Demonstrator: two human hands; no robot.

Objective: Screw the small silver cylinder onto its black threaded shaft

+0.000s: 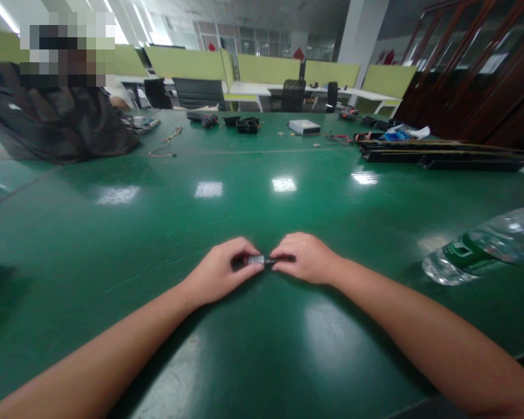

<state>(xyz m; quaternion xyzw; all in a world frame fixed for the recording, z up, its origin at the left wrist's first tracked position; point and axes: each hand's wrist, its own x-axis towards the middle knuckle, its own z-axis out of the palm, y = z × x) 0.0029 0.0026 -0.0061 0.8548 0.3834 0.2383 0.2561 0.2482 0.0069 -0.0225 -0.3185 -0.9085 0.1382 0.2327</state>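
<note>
My left hand (224,268) and my right hand (304,258) meet low over the middle of the green table (244,221). The left thumb and fingers are closed on a small silver cylinder (255,260). A thin, dark, rough-looking piece (269,262) lies in line with its right end, pinched between my right thumb and fingertips. Whether the two are joined, or merely touching end to end, I cannot tell. Both parts are small and partly covered by my fingers.
A clear bottle with a green label (480,247) lies at the right. A dark bag (65,122) stands back left, a person behind it. Along the far side are black parts (247,123), a white box (304,127), a cord (166,145) and long black strips (419,152).
</note>
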